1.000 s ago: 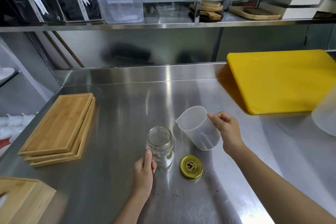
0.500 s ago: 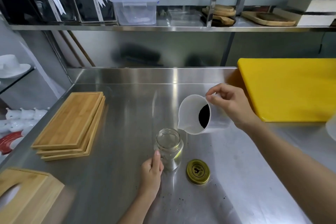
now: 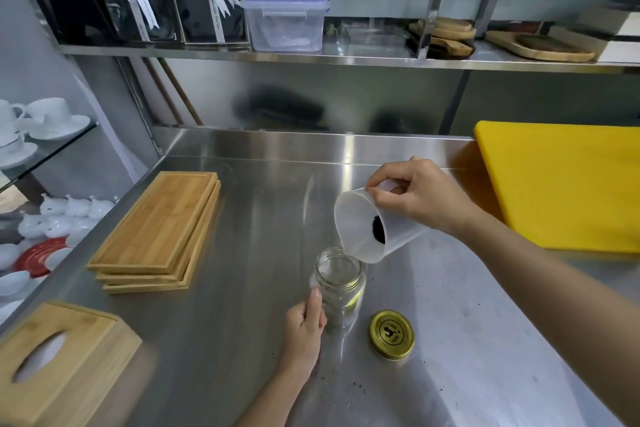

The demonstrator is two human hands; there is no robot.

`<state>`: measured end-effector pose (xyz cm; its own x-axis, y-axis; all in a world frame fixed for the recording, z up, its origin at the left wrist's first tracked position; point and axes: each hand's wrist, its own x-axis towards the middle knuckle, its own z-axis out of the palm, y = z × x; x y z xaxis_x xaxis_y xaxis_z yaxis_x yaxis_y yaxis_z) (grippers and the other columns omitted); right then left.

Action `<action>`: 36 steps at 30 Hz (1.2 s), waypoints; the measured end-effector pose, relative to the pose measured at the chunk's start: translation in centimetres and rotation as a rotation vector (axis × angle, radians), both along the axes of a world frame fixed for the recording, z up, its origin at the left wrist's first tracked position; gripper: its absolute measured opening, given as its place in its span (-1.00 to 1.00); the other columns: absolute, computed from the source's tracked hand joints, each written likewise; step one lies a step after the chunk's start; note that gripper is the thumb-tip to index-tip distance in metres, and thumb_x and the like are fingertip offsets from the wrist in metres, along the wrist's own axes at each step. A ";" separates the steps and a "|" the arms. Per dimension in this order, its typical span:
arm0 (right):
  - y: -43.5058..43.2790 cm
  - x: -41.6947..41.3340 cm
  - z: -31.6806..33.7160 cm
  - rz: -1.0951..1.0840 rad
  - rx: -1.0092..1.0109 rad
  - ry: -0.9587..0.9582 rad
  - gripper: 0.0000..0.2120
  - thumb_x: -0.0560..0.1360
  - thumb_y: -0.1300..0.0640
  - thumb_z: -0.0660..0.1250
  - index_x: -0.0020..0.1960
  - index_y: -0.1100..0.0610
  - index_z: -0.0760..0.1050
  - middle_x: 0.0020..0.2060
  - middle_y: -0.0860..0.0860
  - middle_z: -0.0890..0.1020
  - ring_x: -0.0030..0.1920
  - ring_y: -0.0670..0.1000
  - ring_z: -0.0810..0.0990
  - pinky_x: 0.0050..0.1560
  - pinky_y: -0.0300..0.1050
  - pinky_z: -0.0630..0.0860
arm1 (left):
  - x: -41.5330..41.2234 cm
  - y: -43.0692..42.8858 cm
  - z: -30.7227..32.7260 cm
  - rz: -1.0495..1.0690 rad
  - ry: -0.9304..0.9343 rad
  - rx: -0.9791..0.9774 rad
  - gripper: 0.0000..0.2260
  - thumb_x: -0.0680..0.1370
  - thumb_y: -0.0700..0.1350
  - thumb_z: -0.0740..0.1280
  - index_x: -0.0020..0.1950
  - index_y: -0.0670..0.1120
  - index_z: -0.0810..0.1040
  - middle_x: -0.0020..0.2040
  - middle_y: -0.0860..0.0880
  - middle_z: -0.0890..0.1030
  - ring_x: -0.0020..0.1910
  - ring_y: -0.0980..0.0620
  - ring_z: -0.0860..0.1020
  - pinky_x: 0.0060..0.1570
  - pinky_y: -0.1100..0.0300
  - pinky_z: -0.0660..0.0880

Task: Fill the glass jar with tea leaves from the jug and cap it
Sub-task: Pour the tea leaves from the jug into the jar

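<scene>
A clear glass jar stands upright and uncapped on the steel counter. My left hand grips its lower left side. My right hand holds a translucent white plastic jug by its rim, tipped steeply to the left with its spout just over the jar's mouth. A dark clump of tea leaves lies inside the jug, back from the spout. The gold lid lies flat on the counter to the right of the jar.
Stacked bamboo trays lie at left, and a bamboo box with an oval slot sits at the near left. A yellow cutting board leans at the right. Tea crumbs dot the counter near me. A shelf runs overhead.
My right hand lifted the jug off the counter, tipped it left and brought its spout over the jar. The tea leaves slid toward the spout. My left hand stayed on the jar.
</scene>
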<state>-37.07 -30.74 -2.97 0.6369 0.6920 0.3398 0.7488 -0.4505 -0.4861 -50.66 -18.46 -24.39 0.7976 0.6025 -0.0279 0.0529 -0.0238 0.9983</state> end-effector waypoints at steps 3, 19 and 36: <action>0.5 -0.2 0.4 0.031 -0.029 -0.032 -0.90 0.45 0.19 0.37 -0.12 0.20 0.65 -0.23 0.28 0.66 -0.18 0.29 0.50 -0.26 -0.40 0.31 | 0.0 0.0 -0.1 -0.019 0.007 -0.007 -0.53 0.61 -0.04 0.13 -0.51 -0.03 0.21 -0.55 0.06 0.23 -0.51 0.10 0.18 -0.49 0.31 0.16; 1.6 -1.3 1.7 0.155 -0.185 -0.196 -0.90 0.44 0.22 0.38 -0.13 0.21 0.67 -0.24 0.17 0.68 -0.22 0.19 0.50 -0.18 -0.51 0.18 | -0.1 0.3 -0.2 -0.046 0.014 0.022 -0.53 0.60 -0.01 0.13 -0.53 -0.01 0.23 -0.58 0.07 0.26 -0.51 0.12 0.23 -0.47 0.36 0.21; 2.5 -1.4 1.1 0.242 -0.175 -0.289 -0.93 0.40 0.24 0.40 -0.18 0.22 0.67 -0.28 0.16 0.69 -0.31 0.18 0.52 -0.15 -0.15 0.24 | -0.2 0.1 0.2 -0.038 0.009 0.022 -0.53 0.61 -0.02 0.13 -0.52 -0.04 0.23 -0.55 0.05 0.25 -0.51 0.10 0.21 -0.47 0.31 0.18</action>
